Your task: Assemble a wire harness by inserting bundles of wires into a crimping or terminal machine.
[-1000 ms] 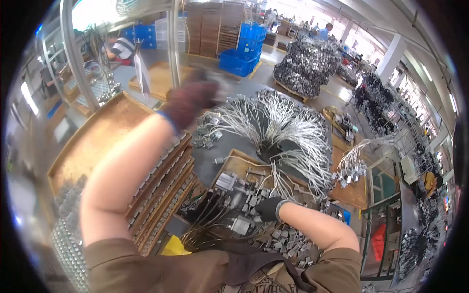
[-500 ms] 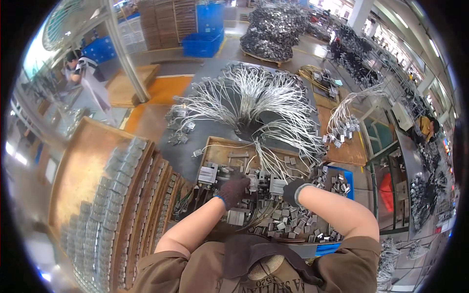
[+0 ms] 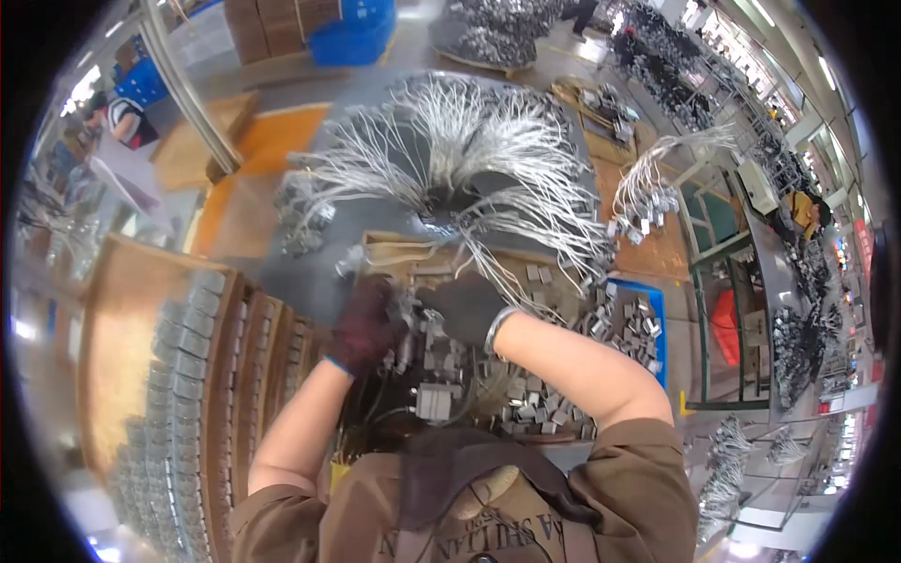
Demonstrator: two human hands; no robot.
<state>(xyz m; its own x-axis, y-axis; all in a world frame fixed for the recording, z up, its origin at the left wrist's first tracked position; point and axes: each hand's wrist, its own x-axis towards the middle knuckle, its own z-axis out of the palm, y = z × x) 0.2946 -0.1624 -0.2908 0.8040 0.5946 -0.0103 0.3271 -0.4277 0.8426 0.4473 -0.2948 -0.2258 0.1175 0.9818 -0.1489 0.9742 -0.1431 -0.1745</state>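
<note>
a grey work table [image 3: 310, 272] fills the middle, and across its far half a great fan of pale grey wire leads [image 3: 469, 150] lies spread from one bunched root, the free ends splayed outward so each lead can be picked off singly. to the left, a wooden rack [image 3: 197, 375] holds rows of small metal parts [image 3: 174, 375] in tidy lines, seemingly sorted for counting. at the right, a blue tray [image 3: 657, 328] keeps loose metal clips [image 3: 624, 324] heaped within reach, with more scattered on the bench nearer the body. a shallow brown box [image 3: 394, 251] sits just beyond the hands. both hands meet over a cluster of small grey connector blocks [image 3: 432, 375] close to the chest, where the work is easiest to see. the left hand [image 3: 366, 324], in a dark maroon glove, is curled down among the blocks; whether it grips one i cannot tell. the right hand [image 3: 465, 305], in a dark grey glove, lies palm-down with fingers bent beside it, near the lead roots; what it holds is hidden.
</note>
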